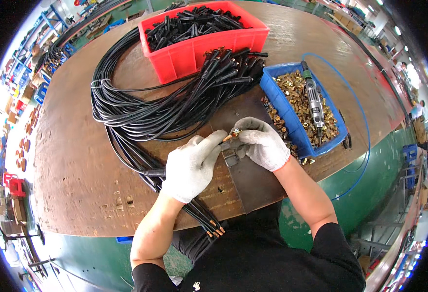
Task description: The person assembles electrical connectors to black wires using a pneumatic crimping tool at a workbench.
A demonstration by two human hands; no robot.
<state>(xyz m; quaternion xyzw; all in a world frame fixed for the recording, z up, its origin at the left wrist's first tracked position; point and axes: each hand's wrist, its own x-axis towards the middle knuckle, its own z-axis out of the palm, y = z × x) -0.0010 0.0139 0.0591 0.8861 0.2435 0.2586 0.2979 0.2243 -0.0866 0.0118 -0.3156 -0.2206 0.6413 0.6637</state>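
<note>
Both hands wear white knit gloves and meet above the near middle of the table. My left hand is closed around a black cable, whose thicker sleeve sticks out on the hand's left side. Between the hands shows a small brass-coloured fitting at the cable's end. My right hand pinches this fitting between thumb and fingers. How far the cable sits inside it is too small to tell. Just below the fingertips is a small grey metal block, partly covered by the gloves.
A thick tied bundle of black cables lies left of centre. Behind it stands a red bin of black sleeves. To the right, a blue bin holds brass fittings, with a pneumatic tool across it and a blue hose trailing off.
</note>
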